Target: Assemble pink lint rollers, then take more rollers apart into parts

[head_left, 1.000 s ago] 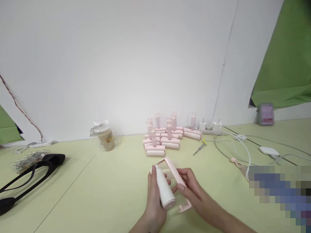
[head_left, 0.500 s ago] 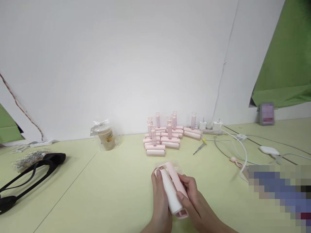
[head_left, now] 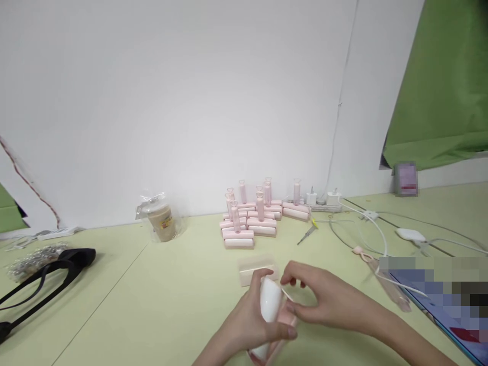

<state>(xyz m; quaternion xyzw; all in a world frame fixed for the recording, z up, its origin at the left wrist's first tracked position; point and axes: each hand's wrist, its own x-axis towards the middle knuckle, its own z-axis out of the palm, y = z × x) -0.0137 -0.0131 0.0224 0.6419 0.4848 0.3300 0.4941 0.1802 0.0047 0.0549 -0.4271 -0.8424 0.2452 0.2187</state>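
My left hand [head_left: 249, 320] is wrapped round a white roller in a pink frame [head_left: 270, 310], a lint roller held low in the middle of the view and tilted toward me. My right hand [head_left: 322, 300] is over its top end, thumb and forefinger pinched at the roller's edge; what they pinch is too small to make out. Just beyond the hands a translucent pinkish cover [head_left: 258, 269] lies flat on the pale green table [head_left: 152, 295].
A stack of pink rollers with upright handles [head_left: 249, 218] stands by the wall. A bagged cup [head_left: 162, 219] is to its left, black straps [head_left: 41, 277] at far left. White cables and chargers [head_left: 358, 223] and a small screwdriver [head_left: 306, 235] lie to the right.
The roller has tilted up toward me in my left hand. My right hand left the pink frame's side and now pinches at its top. The translucent cover now lies on the table.
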